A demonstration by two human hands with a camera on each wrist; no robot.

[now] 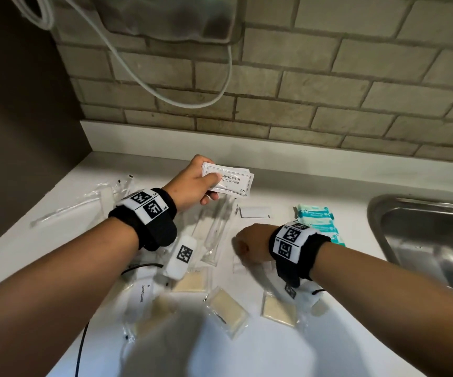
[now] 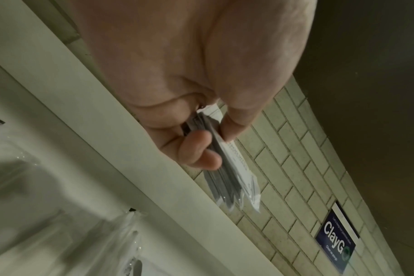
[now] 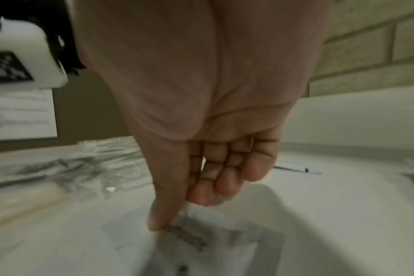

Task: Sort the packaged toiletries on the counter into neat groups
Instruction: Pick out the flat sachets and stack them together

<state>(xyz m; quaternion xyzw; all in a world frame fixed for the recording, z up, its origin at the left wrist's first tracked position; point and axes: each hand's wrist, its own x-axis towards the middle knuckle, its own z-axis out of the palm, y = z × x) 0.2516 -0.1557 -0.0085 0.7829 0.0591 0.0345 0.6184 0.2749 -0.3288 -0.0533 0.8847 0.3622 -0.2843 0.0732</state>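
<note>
Near the backsplash, above the counter (image 1: 288, 170), the left hand (image 1: 192, 183) pinches a stack of white shampoo sachets (image 1: 229, 180), while the right hand (image 1: 252, 244) pinches 1 blurred white sachet (image 3: 201, 231) on the cluttered middle, sink (image 1: 424, 240) at right.

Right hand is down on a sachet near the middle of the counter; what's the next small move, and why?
Probably lift that white sachet and slide it onto the shampoo stack in the left hand. The right hand already pinches its edge between thumb and fingers, and the left holds several like sachets fanned together. Its print is too blurred to confirm the match.
</note>
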